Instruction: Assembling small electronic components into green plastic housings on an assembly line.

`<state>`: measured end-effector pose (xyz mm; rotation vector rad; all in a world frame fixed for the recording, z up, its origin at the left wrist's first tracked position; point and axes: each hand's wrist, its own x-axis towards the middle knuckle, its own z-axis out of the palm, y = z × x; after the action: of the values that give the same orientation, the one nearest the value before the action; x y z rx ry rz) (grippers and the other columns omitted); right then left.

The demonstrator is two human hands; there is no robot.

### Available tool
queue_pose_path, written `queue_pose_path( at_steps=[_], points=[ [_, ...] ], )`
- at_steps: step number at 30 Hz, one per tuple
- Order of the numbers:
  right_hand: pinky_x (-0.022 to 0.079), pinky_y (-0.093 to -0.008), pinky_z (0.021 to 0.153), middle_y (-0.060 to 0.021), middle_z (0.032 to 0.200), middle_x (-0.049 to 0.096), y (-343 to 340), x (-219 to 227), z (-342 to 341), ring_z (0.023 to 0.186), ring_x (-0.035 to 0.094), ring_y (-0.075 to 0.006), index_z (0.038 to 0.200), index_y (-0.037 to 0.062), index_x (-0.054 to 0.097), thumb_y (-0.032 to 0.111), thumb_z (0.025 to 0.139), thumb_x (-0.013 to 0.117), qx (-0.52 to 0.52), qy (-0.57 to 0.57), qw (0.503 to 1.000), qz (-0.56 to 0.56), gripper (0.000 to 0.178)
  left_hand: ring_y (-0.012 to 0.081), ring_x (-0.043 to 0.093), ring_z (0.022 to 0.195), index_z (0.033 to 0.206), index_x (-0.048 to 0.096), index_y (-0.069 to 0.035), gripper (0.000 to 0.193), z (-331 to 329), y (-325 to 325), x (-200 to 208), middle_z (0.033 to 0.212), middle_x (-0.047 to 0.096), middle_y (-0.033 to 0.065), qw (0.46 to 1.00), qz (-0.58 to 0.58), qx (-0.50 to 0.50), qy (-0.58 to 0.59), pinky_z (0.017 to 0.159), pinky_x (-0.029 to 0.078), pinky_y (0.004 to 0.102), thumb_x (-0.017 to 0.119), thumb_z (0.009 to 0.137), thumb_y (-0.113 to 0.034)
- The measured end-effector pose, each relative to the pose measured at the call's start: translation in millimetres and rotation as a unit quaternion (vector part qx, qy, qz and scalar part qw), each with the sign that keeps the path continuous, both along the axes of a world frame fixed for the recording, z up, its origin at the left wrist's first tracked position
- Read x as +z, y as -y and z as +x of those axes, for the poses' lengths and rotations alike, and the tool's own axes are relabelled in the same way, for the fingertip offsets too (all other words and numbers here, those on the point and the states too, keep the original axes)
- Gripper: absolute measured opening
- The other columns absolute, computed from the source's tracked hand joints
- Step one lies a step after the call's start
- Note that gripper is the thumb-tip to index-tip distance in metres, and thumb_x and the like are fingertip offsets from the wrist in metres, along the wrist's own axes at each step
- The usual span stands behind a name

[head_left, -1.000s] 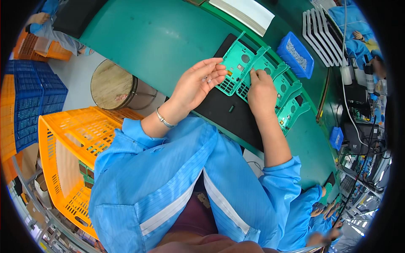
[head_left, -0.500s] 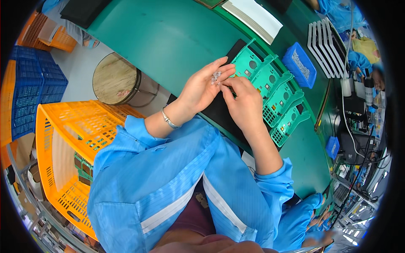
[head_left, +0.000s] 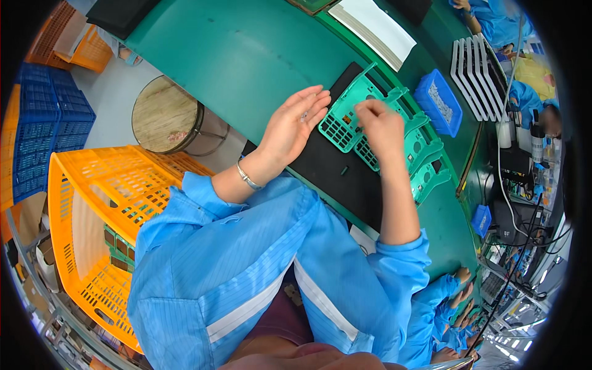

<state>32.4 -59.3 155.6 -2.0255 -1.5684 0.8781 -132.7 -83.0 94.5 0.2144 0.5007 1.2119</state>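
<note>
My left hand is cupped, palm turned inward, beside the near-left end of a row of green plastic frames. A few small whitish, translucent pieces show in its palm, partly covered by the fingers. Over the frames is my right hand, thumb and fingertips pinched together just above the circuit boards set in them. Whatever is in that pinch is too small or hidden to make out. Beneath the frames lies a black mat, with a small dark green piece on it.
Past the frames stand a blue bin of small white pieces, a stack of white sheets and a rack of white panels. A yellow crate and a round stool are to the left. Other people in blue sit at the right.
My right hand has moved from the left palm rightward to over the green frames. The left fingers have curled in more over the whitish pieces. The near frames and mat are less covered.
</note>
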Motion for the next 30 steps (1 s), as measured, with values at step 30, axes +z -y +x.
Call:
queue_pose_path(
  at_steps=[30],
  points=[
    [0.049, -0.0398, 0.072, -0.0144, 0.091, 0.063, -3, -30, 7, 0.083, 0.060, -0.0319, 0.097, 0.0039, 0.064, 0.009, 0.079, 0.057, 0.171, 0.121, 0.953, 0.219, 0.020, 0.0200, 0.049, 0.114, 0.120, 0.045, 0.002, 0.032, 3, 1, -7, 0.121, 0.052, 0.0147, 0.999, 0.020, -0.028, -0.037, 0.101, 0.038, 0.0316, 0.050, 0.092, -0.012]
  ],
)
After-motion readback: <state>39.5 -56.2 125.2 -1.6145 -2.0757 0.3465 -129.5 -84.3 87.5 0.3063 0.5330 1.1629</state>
